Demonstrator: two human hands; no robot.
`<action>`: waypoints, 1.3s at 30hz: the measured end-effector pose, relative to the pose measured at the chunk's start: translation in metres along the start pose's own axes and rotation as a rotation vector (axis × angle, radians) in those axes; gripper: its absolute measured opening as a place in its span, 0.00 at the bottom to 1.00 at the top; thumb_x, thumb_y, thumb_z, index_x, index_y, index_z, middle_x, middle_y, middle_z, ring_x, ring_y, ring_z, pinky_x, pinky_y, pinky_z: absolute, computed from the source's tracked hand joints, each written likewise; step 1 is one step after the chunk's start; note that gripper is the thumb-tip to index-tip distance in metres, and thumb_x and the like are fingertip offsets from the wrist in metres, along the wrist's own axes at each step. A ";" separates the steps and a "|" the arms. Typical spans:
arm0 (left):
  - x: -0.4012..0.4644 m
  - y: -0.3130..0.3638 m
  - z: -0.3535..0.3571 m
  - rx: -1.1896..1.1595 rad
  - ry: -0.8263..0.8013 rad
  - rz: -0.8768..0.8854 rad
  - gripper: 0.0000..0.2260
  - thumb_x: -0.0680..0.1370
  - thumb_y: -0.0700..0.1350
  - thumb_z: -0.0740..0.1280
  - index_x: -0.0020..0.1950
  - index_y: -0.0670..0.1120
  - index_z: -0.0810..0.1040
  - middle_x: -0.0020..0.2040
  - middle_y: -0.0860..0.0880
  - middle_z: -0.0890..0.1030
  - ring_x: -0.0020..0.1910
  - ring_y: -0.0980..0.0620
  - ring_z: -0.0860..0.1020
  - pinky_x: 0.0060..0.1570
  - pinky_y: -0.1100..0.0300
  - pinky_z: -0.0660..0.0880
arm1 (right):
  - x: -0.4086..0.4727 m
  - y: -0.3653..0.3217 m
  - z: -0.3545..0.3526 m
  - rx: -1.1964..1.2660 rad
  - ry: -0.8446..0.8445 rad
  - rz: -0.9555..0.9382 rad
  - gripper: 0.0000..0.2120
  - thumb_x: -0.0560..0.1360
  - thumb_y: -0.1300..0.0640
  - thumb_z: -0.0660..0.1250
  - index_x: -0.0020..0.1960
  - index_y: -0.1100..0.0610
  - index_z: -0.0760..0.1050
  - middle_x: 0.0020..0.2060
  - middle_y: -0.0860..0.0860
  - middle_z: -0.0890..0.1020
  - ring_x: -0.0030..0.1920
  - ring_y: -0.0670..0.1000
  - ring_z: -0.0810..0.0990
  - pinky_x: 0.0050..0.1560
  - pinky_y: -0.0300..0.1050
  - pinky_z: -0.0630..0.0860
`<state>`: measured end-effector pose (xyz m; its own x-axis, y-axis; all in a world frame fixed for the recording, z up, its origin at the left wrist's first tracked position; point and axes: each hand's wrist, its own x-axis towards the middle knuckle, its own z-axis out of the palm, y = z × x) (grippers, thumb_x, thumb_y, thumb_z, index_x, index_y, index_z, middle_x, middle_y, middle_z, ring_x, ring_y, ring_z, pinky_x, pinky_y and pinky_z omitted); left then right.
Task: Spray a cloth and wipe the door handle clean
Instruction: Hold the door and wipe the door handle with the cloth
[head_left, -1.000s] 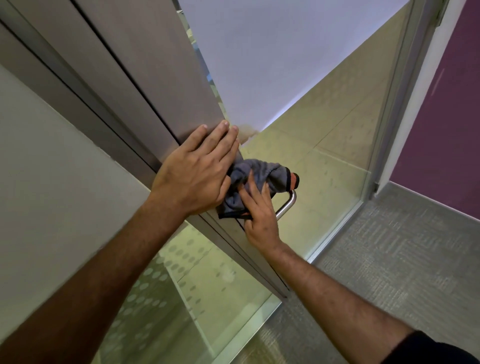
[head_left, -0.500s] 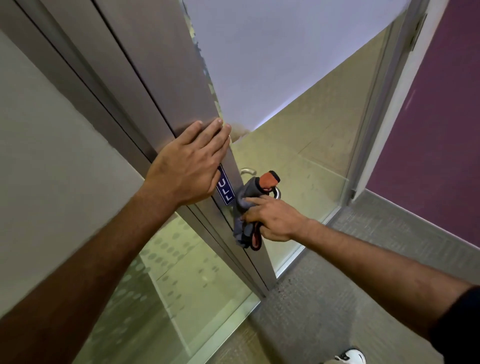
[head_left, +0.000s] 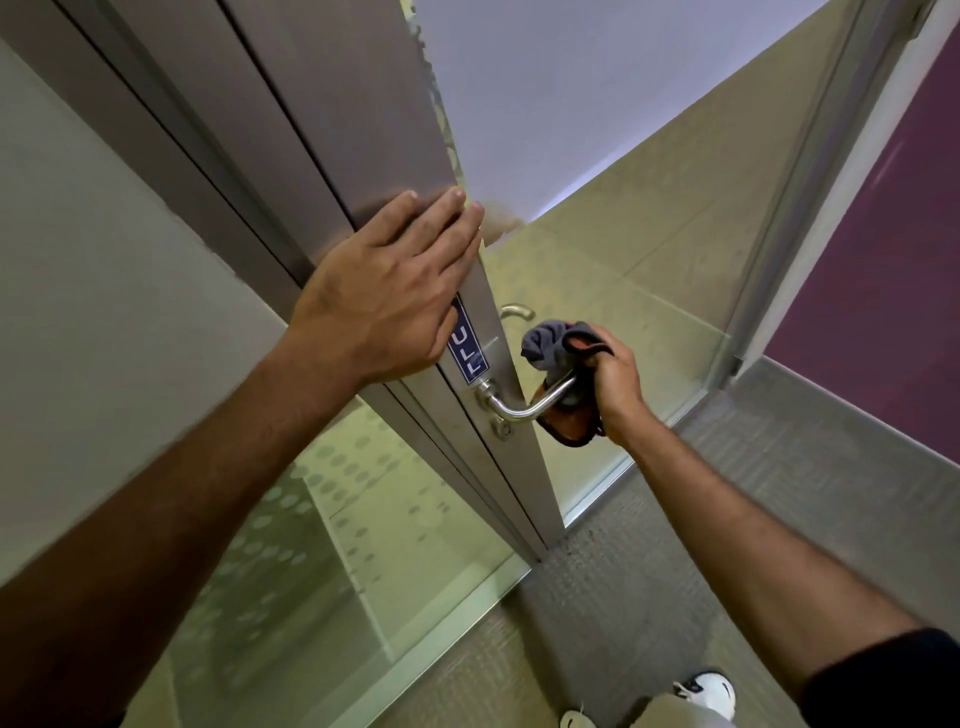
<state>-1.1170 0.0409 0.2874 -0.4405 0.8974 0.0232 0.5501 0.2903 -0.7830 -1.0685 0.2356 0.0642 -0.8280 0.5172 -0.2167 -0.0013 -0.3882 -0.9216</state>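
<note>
Right hand (head_left: 615, 387) grips bunched grey-orange cloth (head_left: 553, 345) around handle (head_left: 524, 408); left hand (head_left: 384, 306) flat.

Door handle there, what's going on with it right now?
A person is wiping the door handle. The right hand grips a grey and orange cloth bunched around the handle's free end. The left hand lies flat on the door, fingers straight, just above a blue PULL sign that it partly covers. The handle's curved part near the door is bare. No spray bottle is in view.
</note>
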 end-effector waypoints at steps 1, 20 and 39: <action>0.000 0.000 0.000 0.001 -0.001 0.001 0.33 0.80 0.54 0.36 0.82 0.40 0.50 0.83 0.41 0.53 0.82 0.42 0.53 0.79 0.45 0.49 | 0.002 0.005 0.001 0.101 0.035 0.034 0.12 0.76 0.66 0.63 0.57 0.64 0.80 0.46 0.58 0.82 0.43 0.54 0.81 0.41 0.44 0.78; 0.000 0.000 -0.003 0.034 0.036 -0.009 0.33 0.80 0.54 0.37 0.82 0.39 0.53 0.83 0.41 0.56 0.82 0.42 0.56 0.78 0.46 0.53 | -0.082 0.047 0.050 0.679 0.209 0.552 0.16 0.81 0.57 0.54 0.59 0.60 0.78 0.53 0.60 0.84 0.51 0.59 0.83 0.50 0.52 0.80; -0.001 -0.002 0.000 0.003 0.064 0.004 0.31 0.82 0.54 0.42 0.81 0.38 0.57 0.81 0.40 0.59 0.81 0.41 0.58 0.78 0.44 0.54 | -0.052 -0.041 0.005 0.009 0.394 0.023 0.17 0.77 0.69 0.55 0.63 0.60 0.73 0.46 0.52 0.82 0.44 0.47 0.83 0.47 0.43 0.79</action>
<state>-1.1177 0.0398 0.2893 -0.3918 0.9181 0.0601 0.5498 0.2860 -0.7848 -1.0287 0.2205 0.1148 -0.5488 0.7611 -0.3457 0.0081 -0.4086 -0.9127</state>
